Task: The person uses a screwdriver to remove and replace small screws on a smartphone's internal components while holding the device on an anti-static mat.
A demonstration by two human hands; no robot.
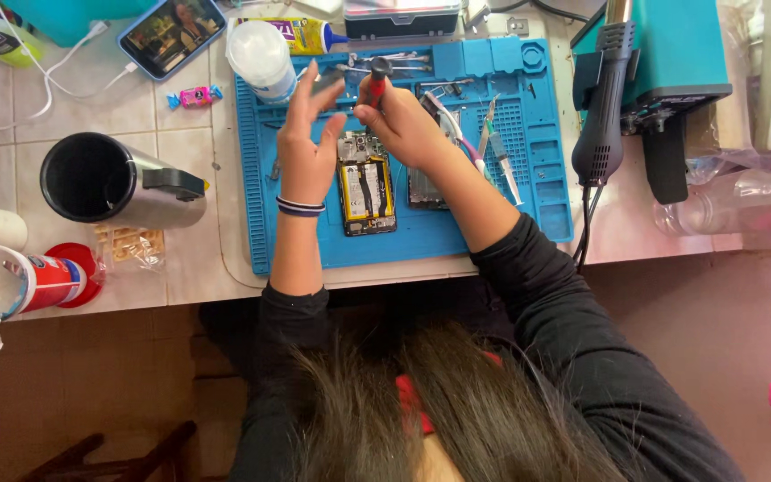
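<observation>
Right hand pinches red-handled screwdriver upright just above top end of opened phone, long axis vertical in frame; left hand spread, beside it.

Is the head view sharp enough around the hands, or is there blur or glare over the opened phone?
Head view: even light, soft shadows. The left hand is slightly motion-blurred at the fingertips; the right hand and its red-handled screwdriver are sharper. The opened phone shows no strong glare.
</observation>
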